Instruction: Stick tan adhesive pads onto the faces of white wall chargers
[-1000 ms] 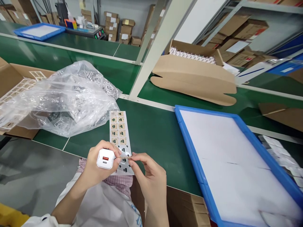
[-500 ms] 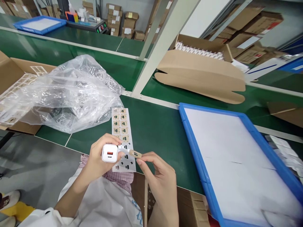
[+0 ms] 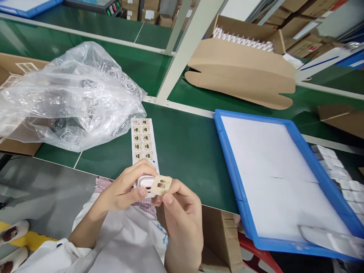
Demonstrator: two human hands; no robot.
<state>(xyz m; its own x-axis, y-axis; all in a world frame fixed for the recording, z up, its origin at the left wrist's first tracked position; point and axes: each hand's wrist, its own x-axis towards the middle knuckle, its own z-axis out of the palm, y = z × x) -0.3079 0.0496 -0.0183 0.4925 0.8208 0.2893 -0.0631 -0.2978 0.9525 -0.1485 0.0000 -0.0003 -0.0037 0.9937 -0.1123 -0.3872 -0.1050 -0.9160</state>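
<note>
My left hand point(image 3: 126, 187) is closed around a white charger point(image 3: 144, 182), whose port face shows between thumb and fingers. Between the thumb and forefinger of my right hand point(image 3: 182, 206) is a beige sticker point(image 3: 161, 185) with small rectangular cutouts. The sticker overlaps the right part of the charger's port face; whether the two touch, I cannot tell. Behind my hands a sheet of stickers point(image 3: 142, 138) lies on the green table point(image 3: 184, 151), its lower part hidden by my left hand and the charger.
A clear plastic bag point(image 3: 76, 102) with coiled cables rests at the left beside a cardboard box point(image 3: 17, 146). To the right lies a blue-rimmed tray point(image 3: 227, 159). White boxes point(image 3: 338, 170) stand beyond it. A metal post point(image 3: 182, 57) rises behind the table.
The sticker has come away from the sheet area and turned its face toward me. My hands have moved together, and the charger is now beside the sticker. The view has tilted down.
</note>
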